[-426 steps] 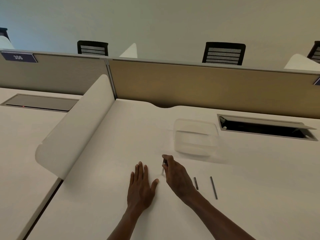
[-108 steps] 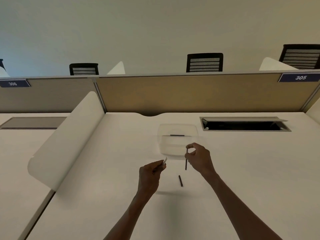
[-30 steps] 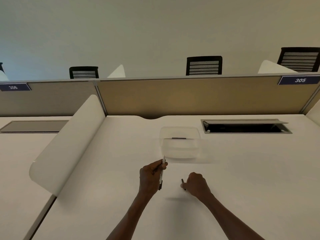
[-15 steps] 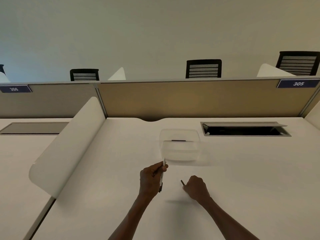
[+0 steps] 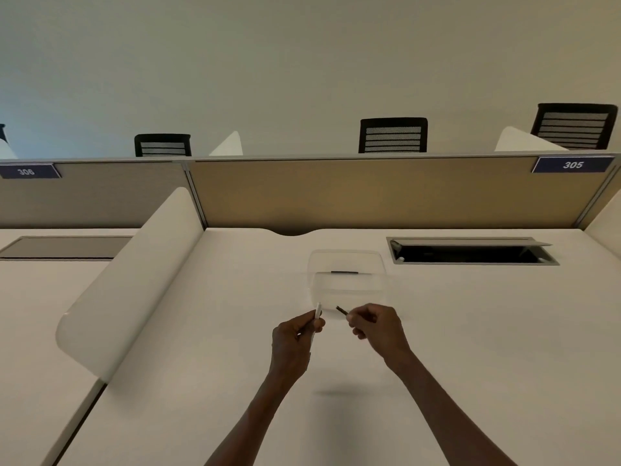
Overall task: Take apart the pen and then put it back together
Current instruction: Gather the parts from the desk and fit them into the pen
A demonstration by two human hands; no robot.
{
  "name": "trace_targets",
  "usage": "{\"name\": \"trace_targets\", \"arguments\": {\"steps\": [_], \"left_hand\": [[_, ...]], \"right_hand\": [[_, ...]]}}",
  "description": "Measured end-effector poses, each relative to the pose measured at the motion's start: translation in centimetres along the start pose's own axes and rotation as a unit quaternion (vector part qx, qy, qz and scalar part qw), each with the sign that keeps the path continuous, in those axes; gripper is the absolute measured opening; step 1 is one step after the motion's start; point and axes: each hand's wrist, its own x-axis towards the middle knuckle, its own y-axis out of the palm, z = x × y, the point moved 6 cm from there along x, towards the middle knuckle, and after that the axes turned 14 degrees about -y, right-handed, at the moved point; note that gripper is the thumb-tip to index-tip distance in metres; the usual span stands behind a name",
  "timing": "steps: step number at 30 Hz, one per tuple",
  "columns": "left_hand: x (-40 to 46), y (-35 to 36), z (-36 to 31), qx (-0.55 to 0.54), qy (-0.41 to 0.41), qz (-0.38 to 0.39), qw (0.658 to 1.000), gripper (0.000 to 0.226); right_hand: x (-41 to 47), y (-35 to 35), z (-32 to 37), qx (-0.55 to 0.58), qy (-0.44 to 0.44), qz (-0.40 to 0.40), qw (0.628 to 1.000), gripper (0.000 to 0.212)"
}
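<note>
Head view shows both hands raised above the desk, close together but not touching. The left hand (image 5: 291,338) is curled around a pale pen barrel (image 5: 317,312), pinching it between thumb and fingers so that its open end pokes out above the fist, pointing up and away from the person. The right hand (image 5: 376,326) pinches a short dark pen piece (image 5: 341,309) at its fingertips; what part it is I cannot tell at this size. Its free end juts up and to the left, toward the barrel's mouth.

That is the relation the next move seems to turn on: the dark piece lies just to the right of the barrel's tip, at about the same height, with a small gap between them. Their long axes are not yet in line, the barrel standing nearly upright and the dark piece slanting across. To seat it, I judge the right hand must tilt it into line with the barrel.

Beyond the hands sits a clear plastic container (image 5: 346,264) with one more dark pen part (image 5: 344,272) lying crosswise inside. The desk (image 5: 470,331) carries an open cable hatch (image 5: 470,253) farther right.
</note>
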Motion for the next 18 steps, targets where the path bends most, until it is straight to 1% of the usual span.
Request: {"name": "trace_targets", "arguments": {"steps": [4, 8, 14, 18], "left_hand": [[-0.1, 0.0, -0.2, -0.001, 0.0, 0.001, 1.0, 0.019], [-0.1, 0.0, -0.1, -0.006, 0.0, -0.005, 1.0, 0.022], [0.1, -0.1, -0.1, 0.001, 0.002, -0.015, 1.0, 0.023], [0.0, -0.2, -0.3, 0.006, 0.008, -0.019, 1.0, 0.022]], "right_hand": [[0.6, 0.0, 3.1, 0.01, -0.057, -0.018, 0.998, 0.006], [0.9, 0.3, 5.0, -0.019, -0.112, -0.001, 0.994, 0.006], [0.7, 0.8, 5.9, -0.079, -0.149, 0.031, 0.985, 0.004], [0.7, 0.7, 6.2, -0.114, -0.162, 0.035, 0.98, 0.004]]}}
